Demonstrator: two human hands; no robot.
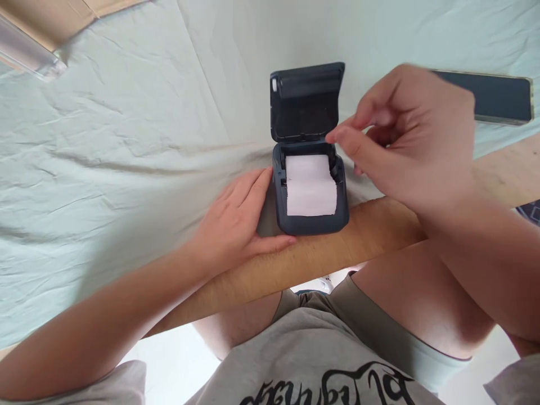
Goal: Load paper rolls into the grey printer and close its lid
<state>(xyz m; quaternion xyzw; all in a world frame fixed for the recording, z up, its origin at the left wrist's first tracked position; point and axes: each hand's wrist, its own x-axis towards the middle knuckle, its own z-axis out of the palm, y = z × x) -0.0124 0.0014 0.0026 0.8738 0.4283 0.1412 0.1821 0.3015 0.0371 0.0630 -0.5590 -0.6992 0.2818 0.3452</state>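
Observation:
A small dark-blue thermal printer (312, 225) rests at the table's front edge, its lid (306, 107) raised and tilted back. A roll of white paper (311, 185) sits in its compartment, the loose end lying over the front. My left hand (236, 219) lies along the printer's left side, fingers stretched out and thumb by the front left corner. Thumb and forefinger of my right hand (405, 135) are pinched together at the right end of the lid's hinge. Whether they grip the lid or something small is hidden.
A pale green cloth (147, 112) with creases covers the table, leaving a wooden front edge (253, 275) bare. Behind my right hand lies a dark-screened phone (502, 100). At the far left corner are a cardboard box (54, 19) and a clear plastic piece (25, 48).

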